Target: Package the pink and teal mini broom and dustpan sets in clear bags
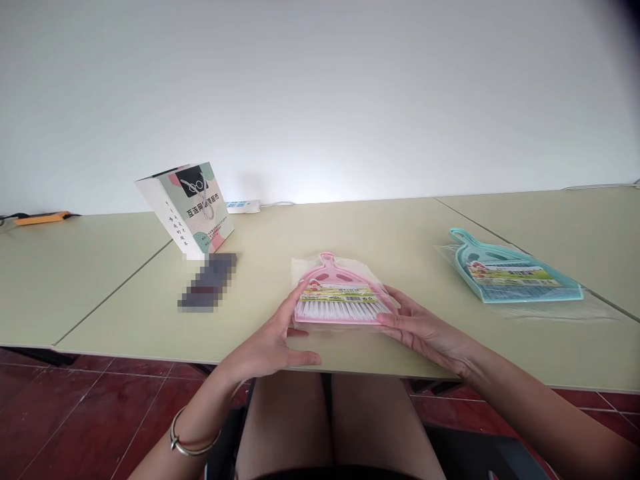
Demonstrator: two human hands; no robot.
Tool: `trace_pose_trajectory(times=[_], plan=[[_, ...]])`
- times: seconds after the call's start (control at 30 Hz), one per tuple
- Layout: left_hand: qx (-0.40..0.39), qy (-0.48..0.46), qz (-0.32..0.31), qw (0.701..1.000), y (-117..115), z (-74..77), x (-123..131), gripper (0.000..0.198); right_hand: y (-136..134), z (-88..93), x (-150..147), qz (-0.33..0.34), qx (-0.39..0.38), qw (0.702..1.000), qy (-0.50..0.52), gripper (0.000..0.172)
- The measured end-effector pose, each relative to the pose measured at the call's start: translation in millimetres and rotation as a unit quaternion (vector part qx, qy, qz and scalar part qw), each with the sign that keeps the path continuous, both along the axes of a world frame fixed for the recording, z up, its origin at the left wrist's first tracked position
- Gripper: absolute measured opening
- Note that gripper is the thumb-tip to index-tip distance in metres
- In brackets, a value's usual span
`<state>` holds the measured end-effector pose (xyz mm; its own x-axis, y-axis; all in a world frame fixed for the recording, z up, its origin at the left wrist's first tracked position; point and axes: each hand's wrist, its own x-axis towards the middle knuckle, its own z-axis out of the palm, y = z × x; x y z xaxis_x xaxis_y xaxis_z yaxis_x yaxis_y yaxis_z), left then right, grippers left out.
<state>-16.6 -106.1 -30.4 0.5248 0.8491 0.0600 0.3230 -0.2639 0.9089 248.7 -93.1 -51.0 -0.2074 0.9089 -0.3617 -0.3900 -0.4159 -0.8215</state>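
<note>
In front of me on the table is a pink dustpan and brush set (340, 310) in a clear plastic bag, with a printed label across it and white bristles along its near edge. My right hand (420, 327) grips its near right corner, thumb on top and fingers partly hidden below. At its left side is my left hand (265, 340), thumb spread away from the fingers; the fingertips reach the bag's edge. A turquoise dustpan and brush set (520, 273), also bagged and labelled, lies farther right, apart from both hands.
A printed paper bag (195, 207) with a rope handle stands at the back left. A dark, pixelated flat object (207, 283) lies before it. Behind are a white power strip (243, 207) and an orange item (43, 218). The table's front edge runs just above my lap.
</note>
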Motion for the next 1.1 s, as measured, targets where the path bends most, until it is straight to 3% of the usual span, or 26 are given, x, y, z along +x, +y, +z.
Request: trace_pose_trajectory(times=[0.1, 0.23, 0.4, 0.47, 0.53, 0.6, 0.63, 0.73, 0.8, 0.83, 0.9, 0.93, 1.03, 1.1], plan=[[0.102, 0.057, 0.027, 0.993, 1.5, -7.6, 1.3, 0.068, -4.2, -2.2, 4.2, -0.022, 0.004, 1.0, 0.012, 0.074], [0.218, 0.156, 0.036, 0.963, 4.2, -17.1, 3.2, 0.053, -3.7, -6.4, 0.7, -0.097, -0.003, 0.995, 0.009, 0.056], [0.468, 0.243, 0.082, 0.846, 1.8, -24.8, 6.1, 0.039, -2.8, -3.1, -8.5, -0.156, -0.023, 0.987, -0.03, 0.038], [0.546, 0.221, 0.056, 0.806, 1.8, -25.6, 5.9, 0.034, -4.5, -3.5, -8.5, -0.138, -0.027, 0.987, -0.072, 0.04], [0.581, 0.195, 0.02, 0.79, 2.7, -24.7, 4.8, 0.033, -7.5, -7.0, -4.5, -0.101, -0.003, 0.985, -0.139, 0.048], [0.584, 0.168, 0.001, 0.794, 3.9, -22.9, 3.5, 0.031, -11.9, -12.4, 3.0, -0.092, 0.079, 0.961, -0.247, 0.063], [0.579, 0.153, 0.0, 0.801, 4.4, -22.2, 3.0, 0.03, -14.5, -15.1, 7.5, -0.103, 0.144, 0.934, -0.311, 0.072], [0.547, 0.109, 0.031, 0.83, 4.9, -21.7, 3.6, 0.024, -22.0, -19.3, 19.1, -0.077, 0.355, 0.811, -0.459, 0.095], [0.502, 0.08, 0.069, 0.859, 5.0, -22.8, 5.9, 0.018, -23.8, -19.1, 22.0, 0.023, 0.446, 0.748, -0.491, 0.091], [0.474, 0.064, 0.089, 0.874, 5.2, -23.7, 7.3, 0.016, -23.1, -18.7, 21.6, 0.064, 0.468, 0.731, -0.492, 0.076], [0.417, 0.044, 0.132, 0.898, 6.4, -26.0, 10.1, 0.015, -18.7, -18.4, 18.1, 0.074, 0.468, 0.735, -0.485, 0.032], [0.392, 0.043, 0.153, 0.906, 7.4, -27.3, 11.1, 0.014, -15.4, -18.7, 15.3, 0.053, 0.451, 0.75, -0.481, 0.019], [0.32, 0.066, 0.197, 0.924, 11.4, -32.1, 12.4, 0.014, -5.0, -22.2, 5.2, -0.005, 0.393, 0.781, -0.486, 0.021], [0.268, 0.084, 0.199, 0.939, 14.0, -34.9, 12.5, 0.014, 0.3, -27.1, -1.2, -0.024, 0.387, 0.768, -0.51, 0.019]])
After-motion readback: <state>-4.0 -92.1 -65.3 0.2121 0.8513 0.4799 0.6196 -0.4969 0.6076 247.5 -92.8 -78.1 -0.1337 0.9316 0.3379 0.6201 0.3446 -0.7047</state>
